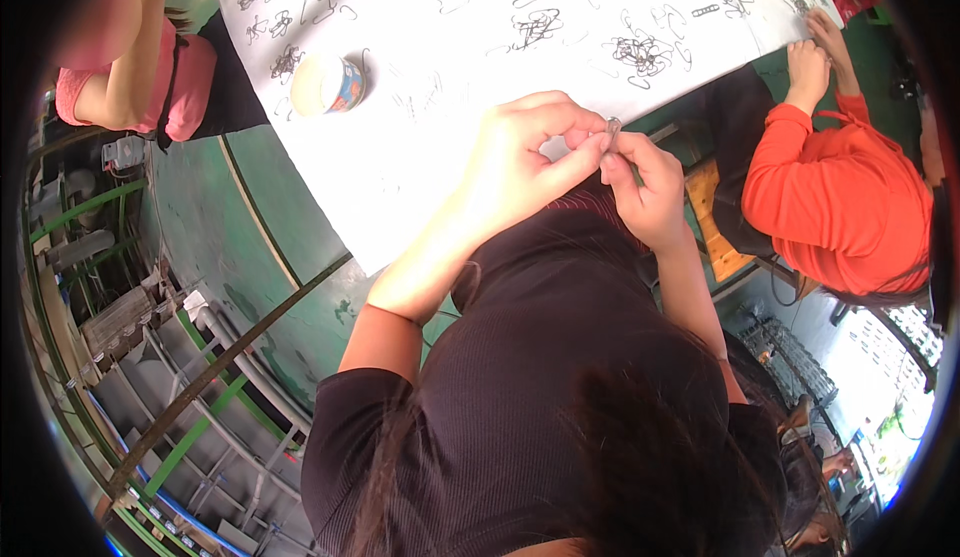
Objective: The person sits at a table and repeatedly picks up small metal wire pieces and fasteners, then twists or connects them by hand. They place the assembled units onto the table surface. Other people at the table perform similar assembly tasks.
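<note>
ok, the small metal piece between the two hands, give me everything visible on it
The metal piece is small, thin and grey with a slight shine, apparently bent wire like the hooks scattered on the white sheet. It stands roughly upright above the sheet's near edge. The left hand pinches it between thumb and forefinger; the right hand grips its lower part from the other side. Most of it is hidden by fingertips, so its exact shape cannot be told.

On the table (430, 157), a cup (328, 84) lies at ten o'clock of the hands; wire clips (640, 54) lie at one o'clock.
</note>
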The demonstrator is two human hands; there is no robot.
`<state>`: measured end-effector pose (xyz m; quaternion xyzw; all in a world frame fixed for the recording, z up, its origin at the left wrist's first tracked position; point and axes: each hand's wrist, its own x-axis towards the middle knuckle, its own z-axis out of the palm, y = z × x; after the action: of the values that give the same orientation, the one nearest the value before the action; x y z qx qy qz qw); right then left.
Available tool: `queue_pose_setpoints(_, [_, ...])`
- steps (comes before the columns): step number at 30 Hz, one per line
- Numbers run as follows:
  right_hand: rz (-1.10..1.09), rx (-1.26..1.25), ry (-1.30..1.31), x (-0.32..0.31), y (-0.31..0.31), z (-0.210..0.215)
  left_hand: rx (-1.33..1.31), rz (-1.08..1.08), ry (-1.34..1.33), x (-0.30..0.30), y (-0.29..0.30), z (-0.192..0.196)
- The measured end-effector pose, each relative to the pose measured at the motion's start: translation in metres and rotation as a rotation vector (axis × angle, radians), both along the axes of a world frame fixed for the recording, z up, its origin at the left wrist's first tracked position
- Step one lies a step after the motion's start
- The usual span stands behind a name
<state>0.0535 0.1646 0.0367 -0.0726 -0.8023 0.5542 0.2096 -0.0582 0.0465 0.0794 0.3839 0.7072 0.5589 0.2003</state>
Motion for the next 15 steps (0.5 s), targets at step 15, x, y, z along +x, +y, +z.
queue_pose_setpoints(15, [0.023,0.037,-0.004,-0.005,-0.002,-0.006,0.130,-0.021,0.217,-0.003,-0.005,-0.018])
